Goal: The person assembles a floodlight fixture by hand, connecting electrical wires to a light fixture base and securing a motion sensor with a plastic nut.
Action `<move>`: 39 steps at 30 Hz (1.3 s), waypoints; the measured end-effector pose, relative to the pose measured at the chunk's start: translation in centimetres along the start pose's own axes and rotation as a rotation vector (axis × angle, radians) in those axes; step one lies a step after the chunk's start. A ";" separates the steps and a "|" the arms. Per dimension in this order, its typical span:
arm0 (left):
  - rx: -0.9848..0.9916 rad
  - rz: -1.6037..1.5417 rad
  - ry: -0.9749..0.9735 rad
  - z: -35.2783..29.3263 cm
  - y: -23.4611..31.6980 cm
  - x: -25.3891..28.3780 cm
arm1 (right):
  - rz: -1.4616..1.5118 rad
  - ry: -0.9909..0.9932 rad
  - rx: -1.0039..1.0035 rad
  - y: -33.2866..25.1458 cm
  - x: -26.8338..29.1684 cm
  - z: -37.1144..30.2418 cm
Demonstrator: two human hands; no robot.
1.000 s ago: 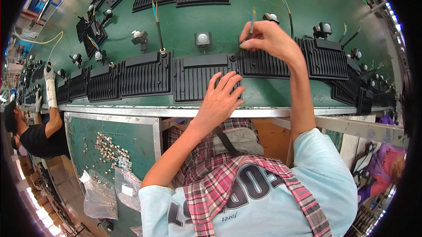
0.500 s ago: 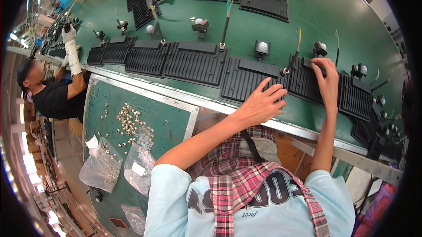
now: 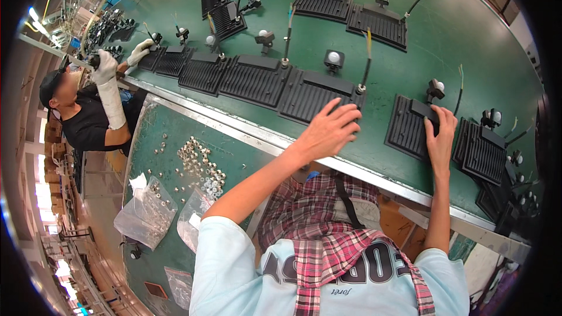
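Note:
Black finned floodlights, each with a white-domed sensor and a cable ending in bare coloured wires, lie in a row along the near edge of the green table. My right hand (image 3: 440, 137) grips the right side of one floodlight (image 3: 405, 128), its thumb and fingers at the raised box on the back. My left hand (image 3: 329, 131) is over the near right corner of another floodlight (image 3: 316, 94), fingers spread and holding nothing. Whether its fingertips touch that floodlight, I cannot tell. A gap of green tabletop separates these two floodlights.
More floodlights (image 3: 481, 152) crowd the right end, and others (image 3: 377, 26) lie farther back. A lower table (image 3: 234, 134) at left carries small metal nuts (image 3: 196, 155) and clear plastic bags (image 3: 146, 219). At far left, a gloved co-worker (image 3: 88, 117) handles a black part.
The floodlight at my right hand has shifted right, opening a gap beside its left neighbour. My left hand has drawn slightly left. The co-worker's second gloved hand now reaches the row. The view has turned.

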State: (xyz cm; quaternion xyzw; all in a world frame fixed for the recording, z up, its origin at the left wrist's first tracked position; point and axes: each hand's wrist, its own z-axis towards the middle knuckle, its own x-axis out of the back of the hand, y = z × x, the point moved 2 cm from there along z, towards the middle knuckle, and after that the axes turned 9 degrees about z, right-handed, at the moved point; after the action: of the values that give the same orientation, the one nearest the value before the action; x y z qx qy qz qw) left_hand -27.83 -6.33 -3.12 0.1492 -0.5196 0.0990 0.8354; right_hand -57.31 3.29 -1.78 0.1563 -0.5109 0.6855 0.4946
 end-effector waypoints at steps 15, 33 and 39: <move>0.506 -0.009 0.189 -1.7 -4.7 3.2 | 0.623 0.026 0.064 -11.7 -6.3 -2.2; 0.854 -1.042 0.489 8.9 0.4 0.6 | 0.893 -0.253 -0.125 -9.6 -6.7 6.4; 0.900 -1.227 0.658 7.9 -0.2 0.4 | 0.856 -0.198 -0.012 -11.1 -7.0 5.7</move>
State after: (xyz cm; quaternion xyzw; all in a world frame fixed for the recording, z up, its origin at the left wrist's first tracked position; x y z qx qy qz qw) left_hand -34.21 -9.26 0.47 0.6896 0.0142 -0.1372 0.7109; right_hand -46.46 -5.30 1.66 -0.0074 -0.5786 0.8074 0.1155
